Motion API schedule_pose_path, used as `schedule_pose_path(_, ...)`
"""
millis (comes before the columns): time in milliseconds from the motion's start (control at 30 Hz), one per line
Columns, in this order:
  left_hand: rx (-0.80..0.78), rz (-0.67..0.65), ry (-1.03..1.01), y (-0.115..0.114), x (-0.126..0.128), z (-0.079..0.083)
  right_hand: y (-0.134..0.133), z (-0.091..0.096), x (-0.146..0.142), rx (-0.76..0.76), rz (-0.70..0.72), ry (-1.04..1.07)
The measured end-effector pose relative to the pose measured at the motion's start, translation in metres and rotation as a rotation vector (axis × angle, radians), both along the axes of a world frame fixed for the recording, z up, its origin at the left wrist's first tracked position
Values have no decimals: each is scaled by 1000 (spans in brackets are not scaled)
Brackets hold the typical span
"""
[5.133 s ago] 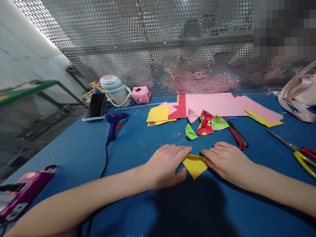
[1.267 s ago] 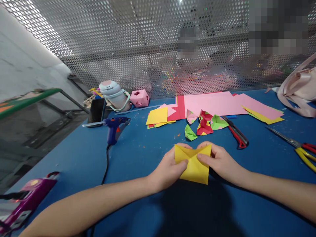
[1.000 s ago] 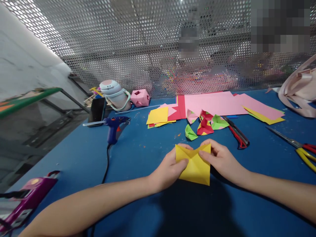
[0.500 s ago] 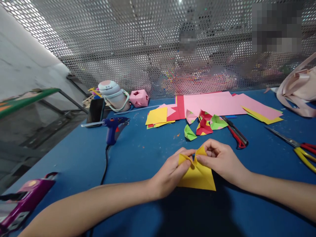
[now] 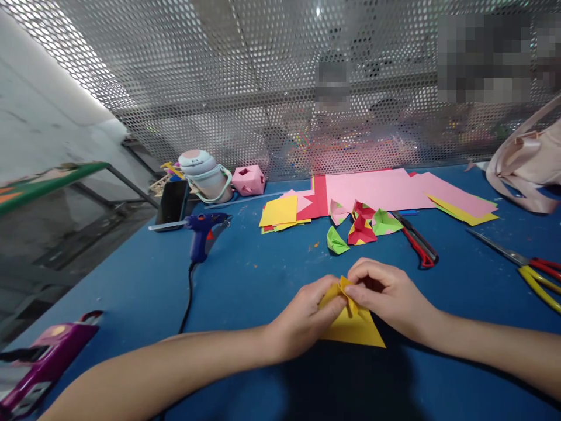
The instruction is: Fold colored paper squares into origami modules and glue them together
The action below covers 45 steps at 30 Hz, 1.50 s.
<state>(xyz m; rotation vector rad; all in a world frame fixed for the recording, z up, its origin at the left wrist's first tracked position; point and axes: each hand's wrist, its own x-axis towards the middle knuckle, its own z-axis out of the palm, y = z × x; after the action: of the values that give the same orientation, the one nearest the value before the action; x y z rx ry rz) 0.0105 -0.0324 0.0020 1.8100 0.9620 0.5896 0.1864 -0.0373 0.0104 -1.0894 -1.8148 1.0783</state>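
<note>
Two hands pinching a yellow paper fold, close in on the blue worktop.

Nearest, the left hand (image 5: 307,318) and right hand (image 5: 390,295) meet fingertip to fingertip, each grip closed on the raised peak of the yellow paper (image 5: 356,333). Its flat triangular base lies on the matte, speckled worktop (image 5: 263,275). The sheet is thin and crisp, so uneven pressure between the two pinches would likely set the crease crooked or tear the tip, and the smooth surface lets the base slide. Beyond lie small pointed folded pieces, green (image 5: 336,241) and red (image 5: 362,229), a hard plastic glue gun (image 5: 202,231) to the left and a red cutter (image 5: 418,245) to the right. Further back are flat pink sheets (image 5: 377,190), and behind them a perforated metal screen (image 5: 219,88).
</note>
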Motion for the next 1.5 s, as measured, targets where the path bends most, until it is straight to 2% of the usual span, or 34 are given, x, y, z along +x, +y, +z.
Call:
schedule_pose_path(167, -27, 39, 47, 1, -1, -4, -4, 2, 1, 72, 84, -69)
schedule_pose_path(367, -25, 73, 73, 1, -1, -2, -4, -4, -2, 189, 0, -145)
schedule_pose_path(533, -8, 69, -12, 2, -2, 0, -1, -8, -1, 117, -13, -136)
schedule_pose_path(767, -56, 72, 5, 5, 0, -3, 1, -10, -1, -37, 19, -64)
schedule_pose_path(900, -71, 72, 0, 5, 0, -1, 2, -6, -2, -41, 17, -72)
schedule_pose_path(1000, -93, 70, 0, 5, -1, 1, 3, -4, 0, 18, 22, -111)
schedule_pose_path(1233, -155, 89, 40, 8, -2, 3, 8, -11, 8, 270, 123, -124)
schedule_pose_path(1500, -219, 10, 34, 10, -6, 7, 10, -7, 13, 478, 229, -221)
